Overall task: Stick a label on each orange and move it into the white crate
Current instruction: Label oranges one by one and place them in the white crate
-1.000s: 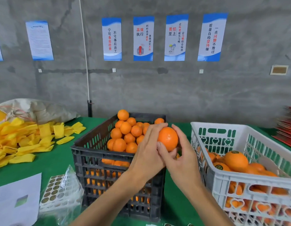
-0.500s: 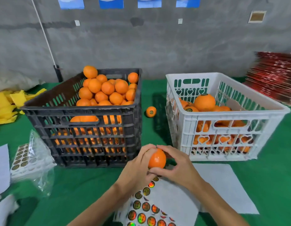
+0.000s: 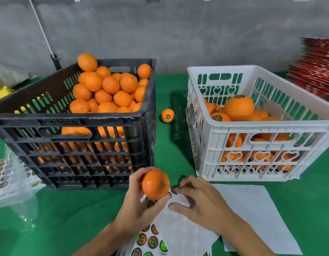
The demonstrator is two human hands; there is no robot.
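1. Bare grey concrete backs a green-covered bench (image 3: 86, 215) that carries two crates, with both hands working at its near edge.
2. Left hand (image 3: 137, 206) grips one orange (image 3: 156, 184), fingers and thumb curled round it, holding it up just above the label sheet (image 3: 178, 235).
3. Right hand (image 3: 200, 202) hangs close beside that orange, palm down over the sheet. Its fingers are loosely bent and the fingertips (image 3: 178, 190) reach toward the labels at the sheet's far edge — whether a label is already pinched I cannot tell, so the hand reads as holding nothing.
4. Beyond the left hand stands the black crate (image 3: 77, 145), heaped with unlabelled oranges; beyond the right hand stands the white crate (image 3: 261, 130), partly filled with fruit, some showing round stickers on top.
5. A stray labelled orange (image 3: 167, 115) lies on the cloth between the crates, well past both hands.
6. My reading: the labelling step is in hand — no sticker shows on the held orange. Next the right hand must peel one label cleanly, press it on the exposed skin, and then the fruit goes to the white crate.
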